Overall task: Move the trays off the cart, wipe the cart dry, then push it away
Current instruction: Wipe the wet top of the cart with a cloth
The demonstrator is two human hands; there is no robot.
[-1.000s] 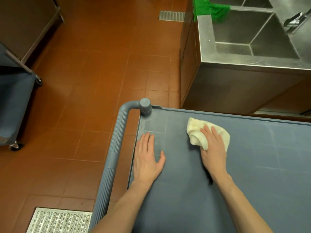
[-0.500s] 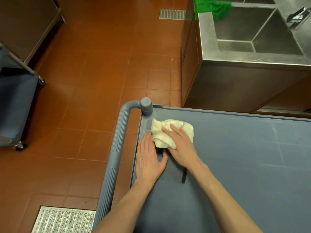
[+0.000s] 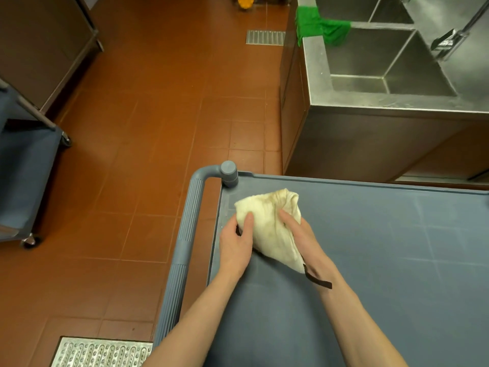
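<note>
Count: two hands, left hand [image 3: 235, 245] and right hand [image 3: 304, 238]. One cream cloth [image 3: 272, 229]. One green cloth [image 3: 317, 29], 1 o'clock. Two carts: grey cart [image 3: 383, 260]; second cart [image 3: 23, 181], 9 o'clock. Two floor grates: [image 3: 265, 37], [image 3: 100, 352].

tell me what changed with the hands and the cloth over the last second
The right hand swept the cream cloth leftward across the cart top to the corner by the handle. The left hand, flat on the cart before, has lifted and now grips the cloth's left side, so both hands hold it bunched up. The cart, sink and green rag stayed put.
</note>
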